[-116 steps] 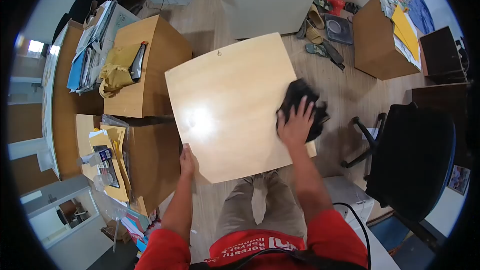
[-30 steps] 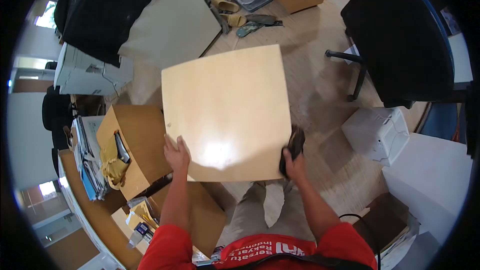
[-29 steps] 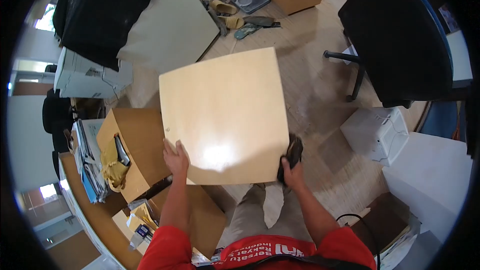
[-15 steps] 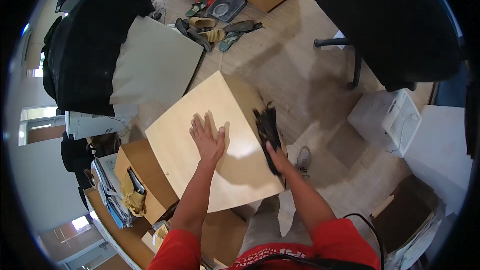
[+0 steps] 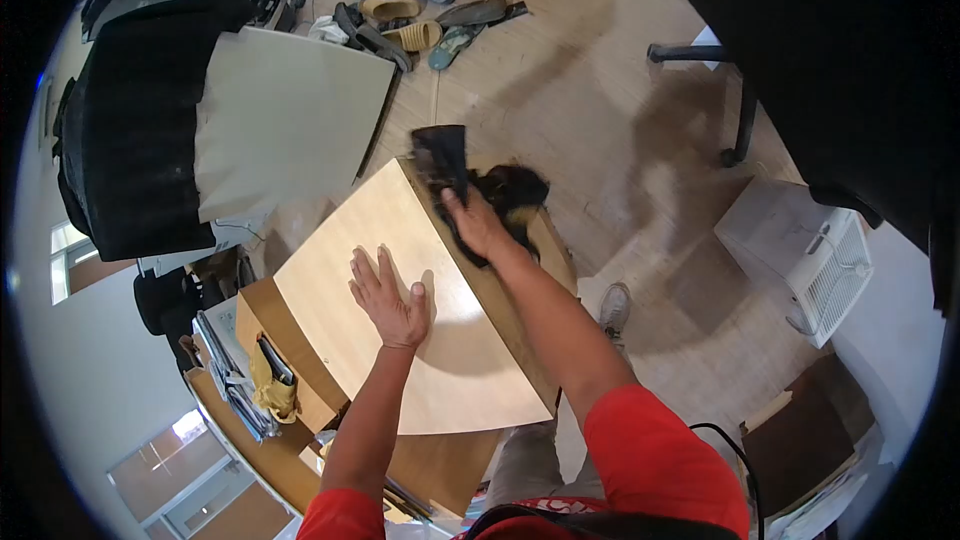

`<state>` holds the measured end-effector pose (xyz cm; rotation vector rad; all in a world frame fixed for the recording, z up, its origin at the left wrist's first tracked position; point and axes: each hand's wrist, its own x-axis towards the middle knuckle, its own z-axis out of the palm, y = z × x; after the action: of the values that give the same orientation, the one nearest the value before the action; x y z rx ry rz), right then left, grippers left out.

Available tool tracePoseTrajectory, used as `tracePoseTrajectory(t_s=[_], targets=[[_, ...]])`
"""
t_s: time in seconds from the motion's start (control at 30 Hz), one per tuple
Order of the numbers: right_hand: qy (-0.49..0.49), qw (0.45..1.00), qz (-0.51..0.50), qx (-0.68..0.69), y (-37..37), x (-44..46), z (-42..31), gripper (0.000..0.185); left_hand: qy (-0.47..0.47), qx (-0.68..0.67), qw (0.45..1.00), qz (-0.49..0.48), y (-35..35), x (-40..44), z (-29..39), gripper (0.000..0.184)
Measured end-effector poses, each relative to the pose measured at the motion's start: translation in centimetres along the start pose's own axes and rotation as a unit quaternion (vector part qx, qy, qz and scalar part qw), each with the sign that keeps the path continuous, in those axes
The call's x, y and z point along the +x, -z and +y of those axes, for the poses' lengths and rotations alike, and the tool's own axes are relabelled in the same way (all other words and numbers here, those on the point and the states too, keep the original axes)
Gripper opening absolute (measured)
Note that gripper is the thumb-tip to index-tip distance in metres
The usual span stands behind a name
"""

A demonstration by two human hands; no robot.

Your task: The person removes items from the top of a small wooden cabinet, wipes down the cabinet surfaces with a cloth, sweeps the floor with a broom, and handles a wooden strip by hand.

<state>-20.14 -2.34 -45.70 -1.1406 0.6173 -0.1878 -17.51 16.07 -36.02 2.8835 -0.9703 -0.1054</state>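
Observation:
A light wooden cabinet (image 5: 340, 260) with a smooth, glossy top stands in front of me. On that top my left hand (image 5: 390, 306) lies flat with its fingers spread. My right hand (image 5: 480, 224) grips a black cloth (image 5: 442, 152) at the cabinet's right edge, near the far corner. The cloth is blurred and bunched, with part of it hanging over the side face. Some of the right hand's fingers are hidden behind the cloth.
Slippers and shoes (image 5: 415, 35) lie on the floor beyond. A black office chair (image 5: 740, 130) stands at the right, above a white box-shaped appliance (image 5: 780, 250). At the left are a black-draped table (image 5: 295, 120) and a wooden shelf with papers (image 5: 235, 380).
My right hand has slid the black cloth along the cabinet's edge, away from me towards the far corner. The left hand stays flat on top. The view has shifted slightly.

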Motion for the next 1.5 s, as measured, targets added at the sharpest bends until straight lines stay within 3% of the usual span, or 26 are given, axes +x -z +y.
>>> tracePoseTrajectory(t_s=[0.03,0.1,0.2,0.27,0.3,0.37,0.43,0.5,0.57,0.63,0.77,0.9,0.97,1.0,1.07,1.13,1.17,1.23,1.27,1.3,1.37,1.43,1.5], targets=[[-0.008,1.0,0.02,0.003,0.8,0.6,2.5,0.064,0.005,0.004,1.0,-0.003,-0.1,0.0,-0.1,0.081],[-0.136,0.986,0.071,-0.067,1.9,-1.2,10.3,0.067,0.007,-0.004,1.0,-0.005,-0.1,0.2,-0.1,0.079],[-0.365,0.91,0.071,-0.183,4.9,-7.6,12.9,0.07,0.007,-0.009,1.0,-0.009,0.1,0.3,0.0,0.078],[-0.331,0.897,0.172,-0.238,4.7,-11.9,14.3,0.059,0.008,-0.001,1.0,-0.013,0.3,0.3,0.2,0.077],[-0.331,0.897,0.168,-0.241,4.5,-11.7,12.5,0.059,0.003,0.008,1.0,-0.014,0.3,0.4,0.3,0.077],[-0.215,0.961,0.154,-0.08,2.8,-11.3,5.4,0.049,0.003,0.01,1.0,-0.013,0.4,0.7,0.4,0.077],[0.05,0.991,0.094,-0.079,1.0,-7.3,3.2,0.048,0.005,0.017,0.999,-0.026,0.7,0.2,0.1,0.076],[0.071,0.996,0.026,-0.044,0.4,-3.0,1.1,0.052,0.001,-0.004,1.0,-0.011,0.3,0.5,0.0,0.078],[0.067,0.99,0.046,-0.117,0.4,0.7,4.5,0.055,0.011,0.007,1.0,-0.022,0.4,0.6,0.2,0.077],[-0.102,0.993,0.009,-0.062,2.3,0.0,8.6,0.057,0.013,0.016,1.0,-0.024,0.5,0.6,0.2,0.076],[-0.246,0.963,0.027,-0.104,5.5,-12.6,14.2,0.064,0.026,0.014,0.999,-0.019,0.3,0.7,0.1,0.077],[-0.29,0.948,0.096,-0.088,5.5,-26.5,12.0,0.068,0.026,0.014,1.0,-0.009,0.5,0.7,0.4,0.077],[-0.464,0.87,0.166,0.003,4.9,-31.0,8.4,0.065,0.029,0.011,0.999,-0.007,0.6,0.6,0.6,0.077],[-0.464,0.846,0.224,0.137,3.6,-33.9,9.6,0.063,0.035,0.011,0.999,-0.006,0.6,0.7,0.7,0.076],[-0.394,0.827,0.294,0.272,0.2,-35.6,8.7,0.06,0.034,0.002,0.999,0.006,0.6,0.8,0.6,0.077],[-0.27,0.861,0.323,0.286,-3.2,-35.5,4.1,0.062,0.037,-0.003,0.999,0.011,0.6,0.3,0.3,0.077],[-0.302,0.824,0.327,0.351,-3.4,-36.3,6.5,0.061,0.041,-0.008,0.999,0.01,0.6,0.2,0.4,0.078],[-0.214,0.88,0.354,0.233,-4.5,-34.6,6.0,0.054,0.033,-0.021,0.999,0.026,0.8,0.4,-0.3,0.079],[-0.293,0.882,0.356,0.097,-4.7,-34.3,4.2,0.048,0.022,-0.043,0.999,0.017,0.7,0.2,-1.0,0.08],[-0.28,0.886,0.358,0.094,-5.0,-34.3,5.2,0.048,0.016,-0.068,0.998,0.007,0.5,-0.3,-1.6,0.082],[-0.097,0.915,0.389,0.04,-5.1,-33.9,7.8,0.046,-0.002,-0.137,0.99,0.015,1.2,-1.2,-3.6,0.081],[-0.097,0.909,0.406,0.012,-5.5,-33.4,5.5,0.048,0.039,-0.174,0.983,0.046,2.1,-4.3,-6.1,0.082],[-0.145,0.909,0.389,-0.049,-5.0,-33.3,4.5,0.055,0.056,-0.066,0.994,0.065,2.8,-8.3,-10.6,0.084]])
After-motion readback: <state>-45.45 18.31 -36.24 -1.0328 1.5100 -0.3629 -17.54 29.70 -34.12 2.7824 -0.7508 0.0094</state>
